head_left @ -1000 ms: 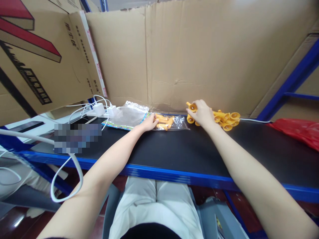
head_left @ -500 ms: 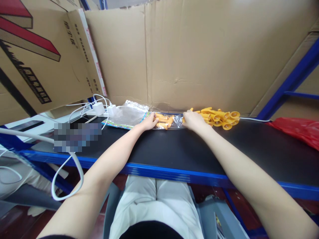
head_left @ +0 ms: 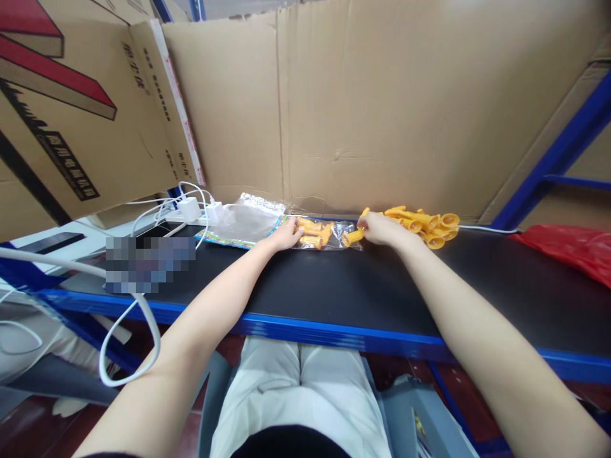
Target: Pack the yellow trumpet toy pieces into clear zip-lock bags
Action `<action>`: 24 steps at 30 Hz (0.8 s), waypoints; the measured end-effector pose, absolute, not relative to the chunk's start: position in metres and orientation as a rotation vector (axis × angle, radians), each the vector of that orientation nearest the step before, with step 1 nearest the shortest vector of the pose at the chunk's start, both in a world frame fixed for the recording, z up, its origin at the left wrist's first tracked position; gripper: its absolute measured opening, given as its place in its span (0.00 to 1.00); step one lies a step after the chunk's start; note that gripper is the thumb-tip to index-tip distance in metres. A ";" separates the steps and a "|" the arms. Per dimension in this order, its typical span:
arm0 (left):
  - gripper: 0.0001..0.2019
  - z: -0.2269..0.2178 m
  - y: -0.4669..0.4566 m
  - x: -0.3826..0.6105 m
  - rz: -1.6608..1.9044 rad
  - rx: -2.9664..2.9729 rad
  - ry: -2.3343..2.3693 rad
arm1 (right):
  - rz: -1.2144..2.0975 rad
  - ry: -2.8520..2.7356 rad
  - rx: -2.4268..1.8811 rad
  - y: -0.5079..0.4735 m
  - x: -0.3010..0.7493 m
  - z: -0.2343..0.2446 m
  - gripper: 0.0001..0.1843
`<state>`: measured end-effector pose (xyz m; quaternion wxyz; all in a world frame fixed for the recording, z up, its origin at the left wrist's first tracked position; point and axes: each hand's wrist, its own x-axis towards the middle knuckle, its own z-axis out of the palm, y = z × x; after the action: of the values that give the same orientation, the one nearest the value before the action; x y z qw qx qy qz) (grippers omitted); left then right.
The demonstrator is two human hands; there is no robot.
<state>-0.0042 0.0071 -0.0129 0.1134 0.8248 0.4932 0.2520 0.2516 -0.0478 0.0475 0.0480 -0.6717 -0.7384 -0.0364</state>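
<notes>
A clear plastic bag [head_left: 338,233] lies flat on the black shelf, with several yellow plastic pieces [head_left: 312,234] inside it. My left hand [head_left: 287,234] is closed on the bag at its left part, thumb and fingers pinched. At the bag's right end, my right hand [head_left: 379,228] grips a yellow plastic piece with a ribbed end [head_left: 352,238]; that end points left, over the bag. Right behind this hand sits a pile of loose yellow plastic pieces with cup-shaped ends [head_left: 424,226]. The fingertips of my right hand are partly hidden.
More clear plastic bags with a colourful edge [head_left: 238,222] lie to the left. White chargers and cables [head_left: 189,208] stand beyond them, near a blurred-out item [head_left: 150,264]. A red plastic bag [head_left: 573,251] is at the right. Cardboard [head_left: 382,108] walls the back; a blue shelf rim [head_left: 334,332] runs in front.
My right hand has shifted slightly right from the bag's end, and a yellow plastic piece now shows at its fingertips. My left hand stays in place.
</notes>
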 end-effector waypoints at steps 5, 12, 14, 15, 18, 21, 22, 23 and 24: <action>0.11 -0.013 0.008 -0.005 0.754 2.414 1.432 | -0.119 -2.400 -2.081 -0.050 0.256 0.041 0.16; 0.10 -0.010 0.004 -0.003 0.766 2.358 1.432 | -0.569 -2.412 -1.995 -0.051 0.243 0.046 0.13; 0.10 -0.008 0.002 -0.003 0.763 2.343 1.437 | -0.522 -2.445 -1.946 -0.053 0.239 0.048 0.13; 0.10 -0.008 0.002 -0.003 0.764 2.336 1.437 | -0.453 -2.468 -1.925 -0.054 0.237 0.049 0.13; 0.10 -0.007 0.001 -0.003 0.774 2.309 1.434 | -0.207 -2.451 -1.883 -0.053 0.240 0.049 0.13; 0.10 -0.007 0.002 -0.004 0.790 2.294 1.428 | 0.056 -2.322 -1.843 -0.049 0.250 0.050 0.17; 0.10 -0.008 0.004 -0.005 0.794 2.288 1.422 | 0.154 -2.301 -1.806 -0.047 0.253 0.050 0.18; 0.10 -0.009 0.005 -0.005 0.800 2.275 1.410 | 0.246 -2.301 -1.759 -0.045 0.257 0.049 0.19; 0.10 -0.011 0.007 -0.005 0.804 2.255 1.397 | 0.323 -2.317 -1.705 -0.044 0.259 0.048 0.19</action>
<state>-0.0046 0.0066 -0.0106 0.1839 0.7997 0.4955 0.2850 0.2592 -0.0438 0.0481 0.1229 -0.5845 -0.7943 0.1107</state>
